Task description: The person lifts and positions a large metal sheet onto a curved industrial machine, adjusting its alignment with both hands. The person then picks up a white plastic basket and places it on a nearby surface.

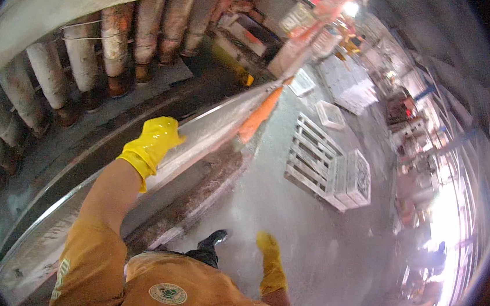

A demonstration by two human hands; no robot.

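Observation:
My left hand (154, 144), in a wet yellow rubber glove, is in front of the metal rim (223, 103) of a long trough. Its fingers are curled in. Whether they grip the rim or only pass over it, I cannot tell. Low at my right side hangs my right hand (268, 247), also gloved in yellow. It looks closed, with nothing visible in it, though its fingers are blurred. An orange strip (260, 115) runs along the trough's outer side.
Thick worn pipes (83, 68) stand in a row behind the trough. On the wet grey floor (323, 251) lie a slatted pallet (304, 158) with white crates (349, 179), and another white crate (330, 114). Machinery and bright light fill the far right. My dark boot (213, 239) is beside the trough's base.

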